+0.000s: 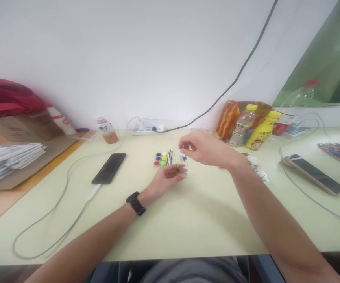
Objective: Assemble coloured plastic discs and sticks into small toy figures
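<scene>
Here, hands (163, 180) near coloured discs (164, 158).

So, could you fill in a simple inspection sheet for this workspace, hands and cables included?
Surface: pale tabletop.
Job's things: small coloured discs beside thin sticks; small blue piece near the right hand.
Clutter: left-side phone, right-side phone, yellow-capped bottles.
Hands: left hand curled, apparently around something small and yellowish; right hand's thumb and fingers close together, grip unclear.
Cables: pale cable plugged into left-side phone; dark cable running down to a power strip.
Surroundings: white wall; green material, upper right.
</scene>
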`<state>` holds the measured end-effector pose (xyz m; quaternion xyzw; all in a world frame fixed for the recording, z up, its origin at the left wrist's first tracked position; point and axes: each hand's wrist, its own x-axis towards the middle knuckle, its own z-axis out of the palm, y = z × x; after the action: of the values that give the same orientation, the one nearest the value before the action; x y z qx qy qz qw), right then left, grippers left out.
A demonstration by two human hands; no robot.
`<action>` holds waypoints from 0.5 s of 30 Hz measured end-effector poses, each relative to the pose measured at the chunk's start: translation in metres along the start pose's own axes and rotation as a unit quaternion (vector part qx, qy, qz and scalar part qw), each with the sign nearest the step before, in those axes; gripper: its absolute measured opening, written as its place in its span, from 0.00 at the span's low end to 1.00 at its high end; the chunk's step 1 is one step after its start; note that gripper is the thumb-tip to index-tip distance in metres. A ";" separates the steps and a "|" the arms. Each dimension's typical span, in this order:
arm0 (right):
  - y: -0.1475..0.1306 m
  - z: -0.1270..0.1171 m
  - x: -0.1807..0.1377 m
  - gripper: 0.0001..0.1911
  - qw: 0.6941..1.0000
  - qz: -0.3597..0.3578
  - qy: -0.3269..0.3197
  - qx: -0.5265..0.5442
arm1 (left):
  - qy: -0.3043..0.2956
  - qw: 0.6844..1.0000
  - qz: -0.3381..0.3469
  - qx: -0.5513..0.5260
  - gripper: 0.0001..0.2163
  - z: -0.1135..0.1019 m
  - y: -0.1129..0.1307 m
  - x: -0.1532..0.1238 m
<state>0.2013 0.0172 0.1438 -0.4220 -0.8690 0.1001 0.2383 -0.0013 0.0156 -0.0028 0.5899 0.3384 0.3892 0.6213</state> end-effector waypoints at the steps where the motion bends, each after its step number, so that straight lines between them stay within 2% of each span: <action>1: -0.001 0.000 0.000 0.07 1.000 -0.002 -0.004 0.008 | 0.000 1.000 0.001 -0.004 0.21 0.000 0.001 0.000; 4: 0.000 -0.005 0.000 0.07 0.999 -0.016 0.001 0.035 | 0.011 1.000 -0.011 -0.028 0.20 0.001 0.005 -0.001; 8: 0.008 -0.017 -0.005 0.07 0.998 -0.023 0.035 0.053 | 0.021 0.992 -0.041 -0.121 0.19 -0.001 0.008 -0.001; 10: 0.012 -0.028 -0.010 0.09 0.996 -0.021 0.058 0.063 | 0.032 0.986 -0.052 -0.154 0.18 -0.003 0.009 0.000; 15: 0.005 -0.064 -0.022 0.13 0.991 -0.011 0.095 0.095 | 0.039 0.987 -0.048 -0.149 0.19 -0.003 0.009 0.000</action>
<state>0.2488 0.0014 0.1902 -0.3959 -0.8336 0.1390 0.3593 -0.0044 0.0166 0.0059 0.4587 0.3284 0.4274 0.7064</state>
